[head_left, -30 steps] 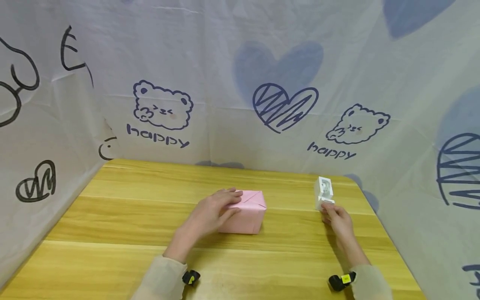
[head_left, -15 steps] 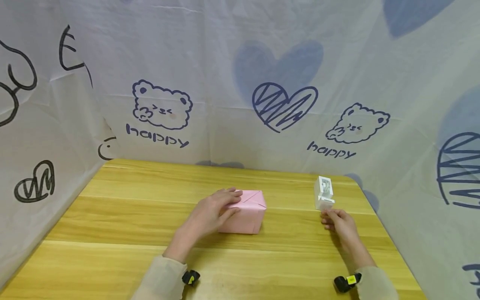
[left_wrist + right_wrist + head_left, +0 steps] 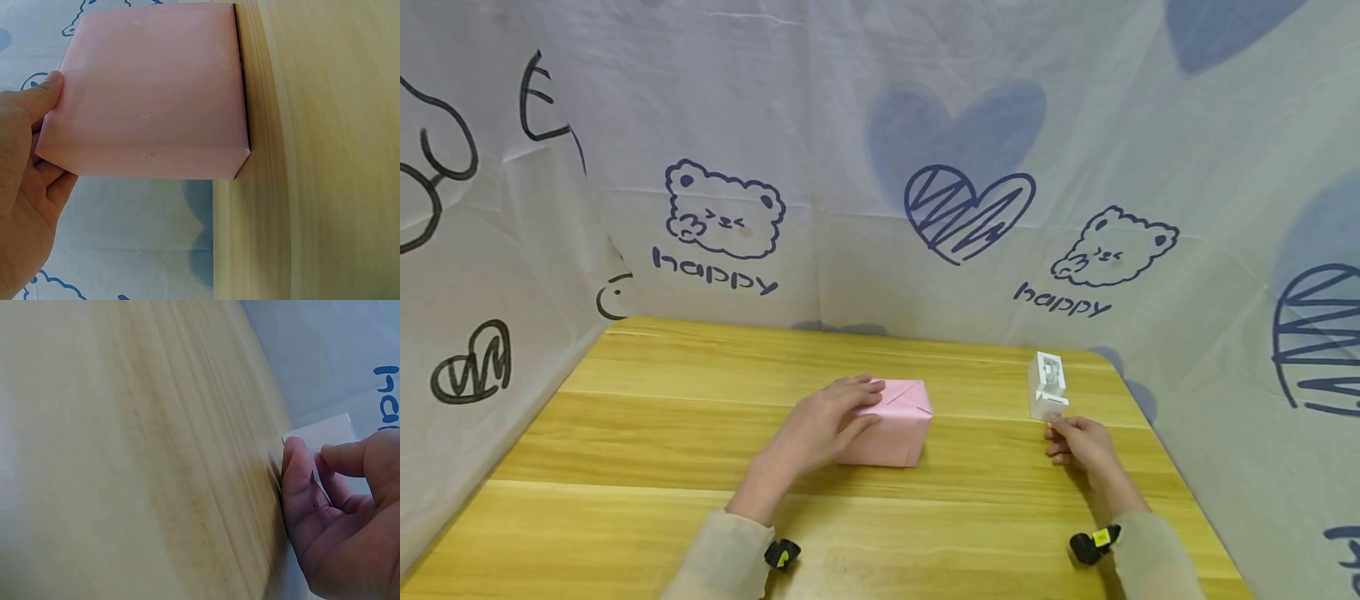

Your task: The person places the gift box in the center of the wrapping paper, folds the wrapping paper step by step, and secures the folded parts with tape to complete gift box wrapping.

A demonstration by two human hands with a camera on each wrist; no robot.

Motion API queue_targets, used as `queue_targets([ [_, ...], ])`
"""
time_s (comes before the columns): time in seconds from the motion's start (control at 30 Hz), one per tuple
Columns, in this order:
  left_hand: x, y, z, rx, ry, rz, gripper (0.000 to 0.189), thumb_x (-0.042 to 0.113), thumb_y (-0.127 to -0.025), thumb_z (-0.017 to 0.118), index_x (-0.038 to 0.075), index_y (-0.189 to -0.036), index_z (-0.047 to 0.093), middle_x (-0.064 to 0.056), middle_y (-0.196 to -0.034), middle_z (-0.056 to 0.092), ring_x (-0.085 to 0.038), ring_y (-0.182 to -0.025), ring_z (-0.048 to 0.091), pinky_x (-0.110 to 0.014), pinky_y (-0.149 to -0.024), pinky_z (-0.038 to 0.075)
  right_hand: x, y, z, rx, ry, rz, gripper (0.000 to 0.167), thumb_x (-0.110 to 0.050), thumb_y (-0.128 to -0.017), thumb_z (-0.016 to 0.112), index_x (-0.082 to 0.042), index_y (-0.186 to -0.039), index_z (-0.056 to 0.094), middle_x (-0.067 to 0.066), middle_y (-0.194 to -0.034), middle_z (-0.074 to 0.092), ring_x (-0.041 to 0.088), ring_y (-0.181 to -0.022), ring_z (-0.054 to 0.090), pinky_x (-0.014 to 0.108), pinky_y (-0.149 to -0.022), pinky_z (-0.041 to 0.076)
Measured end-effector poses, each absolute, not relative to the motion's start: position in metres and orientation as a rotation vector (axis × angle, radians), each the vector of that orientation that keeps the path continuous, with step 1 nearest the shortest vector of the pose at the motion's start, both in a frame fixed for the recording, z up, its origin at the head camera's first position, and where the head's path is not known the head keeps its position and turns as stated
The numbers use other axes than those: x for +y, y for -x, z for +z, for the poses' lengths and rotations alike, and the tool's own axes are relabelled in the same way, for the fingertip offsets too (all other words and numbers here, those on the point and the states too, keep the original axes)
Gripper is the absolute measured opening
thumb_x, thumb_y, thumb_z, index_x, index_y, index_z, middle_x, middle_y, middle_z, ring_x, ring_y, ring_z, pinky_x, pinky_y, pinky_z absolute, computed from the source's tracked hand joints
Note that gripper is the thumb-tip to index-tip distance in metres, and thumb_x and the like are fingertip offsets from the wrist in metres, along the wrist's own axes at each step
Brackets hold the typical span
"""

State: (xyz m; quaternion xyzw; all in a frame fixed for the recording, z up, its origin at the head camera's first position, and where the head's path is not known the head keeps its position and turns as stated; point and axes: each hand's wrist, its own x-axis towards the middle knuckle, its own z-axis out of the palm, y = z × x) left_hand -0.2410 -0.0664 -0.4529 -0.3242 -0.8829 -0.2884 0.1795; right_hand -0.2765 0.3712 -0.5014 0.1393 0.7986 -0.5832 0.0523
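A box wrapped in pink paper (image 3: 891, 433) sits mid-table, its folded paper end facing up. My left hand (image 3: 816, 425) grips it from the left, with the thumb on the near side and fingers over the top; the left wrist view shows the thumb on the box's edge (image 3: 147, 94). Toward the right stands a white tape dispenser (image 3: 1041, 396) with a roll inside. Just in front of it, my right hand (image 3: 1086, 446) pinches thumb against finger, seemingly on clear tape, which is barely visible. In the right wrist view, the dispenser (image 3: 328, 432) is partly hidden behind my right hand.
The yellow wood-grain table (image 3: 662, 433) meets a white printed cloth (image 3: 850, 275) along its back edge. More cloth hangs at the left and right sides. A small black device is strapped at each wrist.
My right hand has drawn back slightly from the dispenser's front toward me and to the right, its fingertips still pinched. The left hand and pink box stay in place.
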Motion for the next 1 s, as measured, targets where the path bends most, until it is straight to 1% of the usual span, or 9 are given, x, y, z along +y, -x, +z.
queue_targets([
  [0.4,-0.0656,0.2403,-0.4523,-2.485,0.926,-0.815,0.036,0.025,-0.099,0.073,0.01,-0.132,0.071,-0.002,-0.141,0.066,-0.023,-0.137,0.058,-0.043,-0.115,0.044,0.3698,0.2801,-0.5012,2.473,-0.434,-1.729,0.035,-0.021,-0.111,0.049,0.013,-0.12,0.05,-0.002,-0.083,0.066,0.01,-0.061,0.068,0.027,-0.055,0.06],
  [0.67,-0.0659,0.2401,-0.4511,-2.496,0.912,-0.819,0.037,0.026,-0.099,0.073,0.012,-0.133,0.071,-0.002,-0.142,0.066,-0.023,-0.137,0.057,-0.044,-0.116,0.044,0.37,0.2825,-0.5013,2.494,-0.407,-1.701,0.028,-0.017,-0.111,0.043,0.009,-0.123,0.043,0.005,-0.094,0.061,0.012,-0.063,0.068,0.029,-0.057,0.061],
  [0.87,-0.0664,0.2409,-0.4523,-2.489,0.924,-0.814,0.036,0.026,-0.1,0.072,0.011,-0.133,0.071,-0.003,-0.142,0.066,-0.024,-0.137,0.057,-0.045,-0.116,0.044,0.3704,0.2829,-0.5005,2.492,-0.388,-1.681,0.03,-0.015,-0.112,0.04,0.011,-0.126,0.04,0.009,-0.101,0.06,0.013,-0.067,0.07,0.03,-0.059,0.062],
  [1.0,-0.0661,0.2411,-0.4527,-2.482,0.929,-0.82,0.036,0.025,-0.1,0.072,0.01,-0.132,0.071,-0.003,-0.142,0.066,-0.024,-0.137,0.057,-0.044,-0.117,0.042,0.3718,0.2832,-0.4996,2.463,-0.391,-1.686,0.028,-0.015,-0.112,0.04,0.01,-0.126,0.04,0.01,-0.104,0.06,0.012,-0.068,0.07,0.03,-0.061,0.062],
])
